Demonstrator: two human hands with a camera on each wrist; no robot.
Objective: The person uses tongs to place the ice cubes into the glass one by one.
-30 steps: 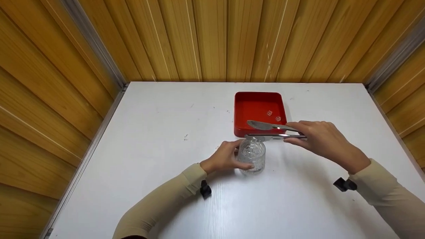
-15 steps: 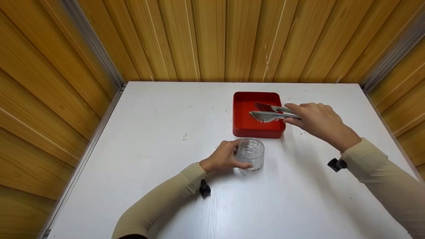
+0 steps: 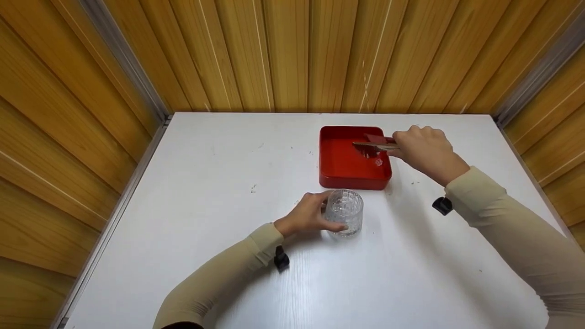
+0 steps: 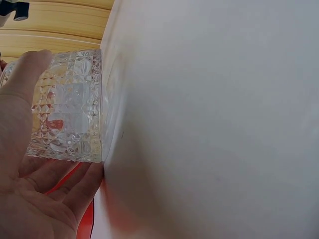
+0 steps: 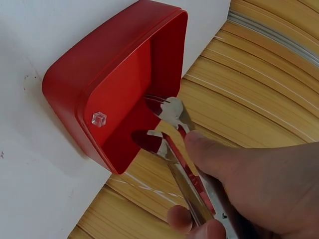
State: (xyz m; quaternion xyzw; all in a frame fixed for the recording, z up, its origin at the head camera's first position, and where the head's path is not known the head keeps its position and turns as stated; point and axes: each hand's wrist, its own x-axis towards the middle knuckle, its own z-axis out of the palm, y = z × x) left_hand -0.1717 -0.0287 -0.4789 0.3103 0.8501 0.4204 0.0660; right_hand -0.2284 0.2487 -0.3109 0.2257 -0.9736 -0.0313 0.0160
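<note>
My left hand point(image 3: 307, 214) holds a clear cut-glass tumbler point(image 3: 351, 214) upright on the white table, thumb on the near side and fingers round the far side. In the left wrist view, the thumb and fingers flank the tumbler's patterned wall point(image 4: 65, 109). My right hand point(image 3: 425, 148) grips metal tongs point(image 3: 377, 145) by their arms. The two tong ends, one of them with fork-like tines, reach over the red square tray point(image 3: 356, 183) and stand apart in the right wrist view. A small clear cube point(image 5: 98, 119) lies on the tray's floor, beside the tongs' tips.
The tray stands behind the tumbler on the white table point(image 3: 219, 173). Yellow wood-look panels point(image 3: 288, 55) rise at the table's back and sides. Small dark marks point(image 3: 253, 188) show on the tabletop left of the tray.
My right hand has carried the tongs from above the tumbler back and over the red tray, with their ends now lower toward its floor. The left hand and tumbler stay in place.
</note>
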